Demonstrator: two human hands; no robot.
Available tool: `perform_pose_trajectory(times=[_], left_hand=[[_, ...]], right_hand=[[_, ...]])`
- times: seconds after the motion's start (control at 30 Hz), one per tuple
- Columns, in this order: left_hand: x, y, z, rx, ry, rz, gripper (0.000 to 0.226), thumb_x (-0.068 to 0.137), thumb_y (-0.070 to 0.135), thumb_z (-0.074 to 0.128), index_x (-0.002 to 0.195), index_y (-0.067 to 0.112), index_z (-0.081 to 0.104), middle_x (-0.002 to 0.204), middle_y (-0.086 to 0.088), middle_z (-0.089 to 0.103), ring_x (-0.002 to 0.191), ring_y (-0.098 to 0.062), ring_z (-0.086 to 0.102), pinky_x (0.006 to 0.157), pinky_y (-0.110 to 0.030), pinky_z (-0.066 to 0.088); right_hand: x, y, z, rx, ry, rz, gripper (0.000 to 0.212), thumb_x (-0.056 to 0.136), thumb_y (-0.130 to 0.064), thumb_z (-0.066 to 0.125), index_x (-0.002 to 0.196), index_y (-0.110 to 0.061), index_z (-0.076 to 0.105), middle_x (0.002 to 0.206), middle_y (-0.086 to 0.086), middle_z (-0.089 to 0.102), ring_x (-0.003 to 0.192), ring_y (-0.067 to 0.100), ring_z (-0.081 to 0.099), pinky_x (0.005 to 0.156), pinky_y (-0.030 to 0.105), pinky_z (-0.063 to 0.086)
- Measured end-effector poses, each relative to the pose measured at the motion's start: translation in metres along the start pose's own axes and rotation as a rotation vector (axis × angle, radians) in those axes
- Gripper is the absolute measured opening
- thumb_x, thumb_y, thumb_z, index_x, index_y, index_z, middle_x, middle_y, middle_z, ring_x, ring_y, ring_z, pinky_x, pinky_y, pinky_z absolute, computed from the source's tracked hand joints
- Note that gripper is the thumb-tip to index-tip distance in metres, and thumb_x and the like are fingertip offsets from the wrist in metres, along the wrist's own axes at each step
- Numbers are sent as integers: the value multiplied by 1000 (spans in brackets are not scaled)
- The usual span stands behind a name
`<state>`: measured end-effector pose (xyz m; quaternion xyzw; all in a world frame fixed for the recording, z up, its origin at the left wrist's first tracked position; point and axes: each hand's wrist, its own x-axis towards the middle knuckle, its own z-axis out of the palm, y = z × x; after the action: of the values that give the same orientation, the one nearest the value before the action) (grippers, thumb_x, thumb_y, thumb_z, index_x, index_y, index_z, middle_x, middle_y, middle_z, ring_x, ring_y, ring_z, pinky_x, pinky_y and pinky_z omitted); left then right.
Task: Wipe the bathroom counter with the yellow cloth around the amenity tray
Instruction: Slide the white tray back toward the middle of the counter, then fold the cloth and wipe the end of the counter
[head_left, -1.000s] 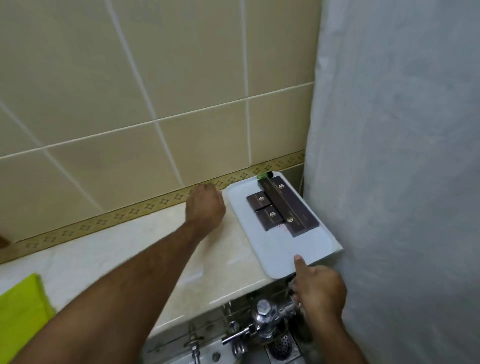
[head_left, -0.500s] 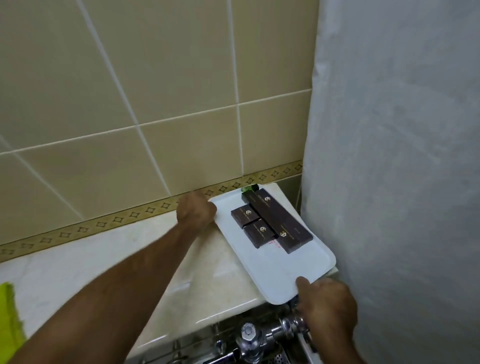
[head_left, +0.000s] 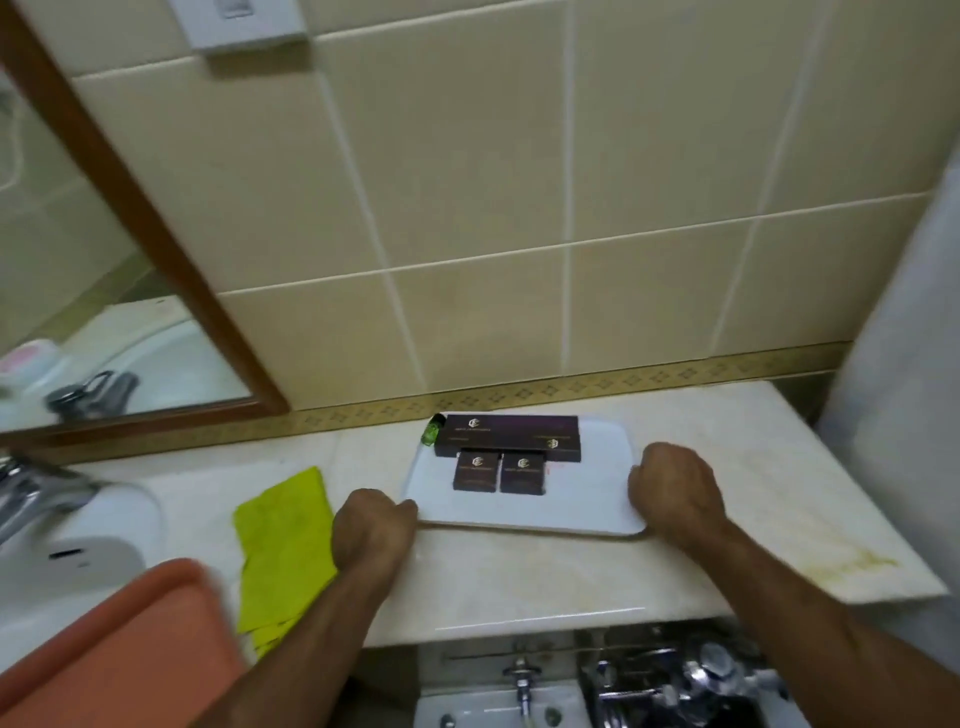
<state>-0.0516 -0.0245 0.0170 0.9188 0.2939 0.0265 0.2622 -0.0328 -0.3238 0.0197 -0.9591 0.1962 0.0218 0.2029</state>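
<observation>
The white amenity tray (head_left: 597, 462) lies on the beige counter (head_left: 519, 577), near the tiled wall. It carries three dark brown boxes (head_left: 511, 439) and a small green bottle (head_left: 430, 432). My left hand (head_left: 374, 525) grips the tray's front left corner. My right hand (head_left: 672, 491) grips its right edge. The yellow cloth (head_left: 283, 545) lies crumpled on the counter just left of my left hand, with nothing holding it.
A white sink (head_left: 78, 540) with a chrome tap (head_left: 31, 493) sits at the left, and an orange tray (head_left: 119, 649) lies at the lower left. A wood-framed mirror (head_left: 104, 260) hangs above. The counter's right part (head_left: 852, 551) shows yellowish stains. Chrome plumbing (head_left: 691, 675) is below the counter edge.
The tray has moved from the right end by the curtain leftward to mid-counter and turned square to the wall, both hands on it. The view swung left, showing the cloth and sink.
</observation>
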Motion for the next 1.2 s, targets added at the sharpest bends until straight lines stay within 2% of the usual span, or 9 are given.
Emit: perform_pose_trajectory(times=[0.2,0.4,0.57,0.63,0.77,0.9,1.03,1.13,1.2], left_hand=[[18,-31,-8,143,-39,29,33,81,33,63,101,7,65,113,-13,69,106,-33,64,78,-33,50],[80,-65,-56,522,60,329,29,89,31,49,110,17,63,114,-12,65,107,-33,59,83,-39,49],[134,-92,-74,616,-274,231,61,78,27,56,136,20,40,134,-12,48,121,-33,49,98,-46,44],[143,-83,-78,562,-298,276,51,76,21,61,126,16,53,131,-10,53,118,-29,52,95,-39,47],[132,-52,-108,605,-461,484,5,74,11,58,77,9,62,85,-7,59,83,-25,58,58,-27,41],[91,-16,-159,681,-619,772,13,84,15,58,95,13,65,93,0,63,88,-18,59,78,-32,50],[27,32,-213,486,-840,881,8,91,14,61,90,22,62,85,8,66,76,-1,60,67,-17,51],[-3,74,-238,213,-1014,841,8,94,8,60,99,3,62,95,-22,69,80,-20,67,70,-37,57],[-7,104,-236,148,-950,874,10,93,7,60,101,2,64,97,-22,71,83,-26,70,73,-42,58]], right_hand=[[21,-43,31,-119,11,-46,23,90,-16,54,104,-7,70,114,17,70,107,38,64,88,38,52],[-3,-55,20,-19,146,-43,39,99,-31,45,104,-1,68,105,23,67,96,42,65,81,43,52],[-125,-50,48,253,324,-242,22,92,-24,60,102,-10,73,92,16,71,76,36,69,69,42,56],[-155,-52,66,315,258,-308,14,87,-17,68,96,-11,76,86,12,72,71,33,70,66,39,56],[-172,-77,90,401,21,-462,30,88,-29,69,115,-15,71,101,0,70,95,20,65,81,32,53],[-167,-114,96,600,-218,-495,70,83,-50,70,144,-25,46,144,-10,48,135,8,40,109,21,31],[-165,-133,82,813,-552,-545,91,65,-53,83,142,-52,33,162,-22,16,149,-1,0,120,33,17],[-167,-124,58,1106,-664,-510,57,76,-35,80,129,-39,57,151,1,50,146,20,35,117,46,34],[-166,-104,39,1261,-580,-426,35,81,-27,74,115,-24,69,119,5,74,113,24,68,96,46,56]])
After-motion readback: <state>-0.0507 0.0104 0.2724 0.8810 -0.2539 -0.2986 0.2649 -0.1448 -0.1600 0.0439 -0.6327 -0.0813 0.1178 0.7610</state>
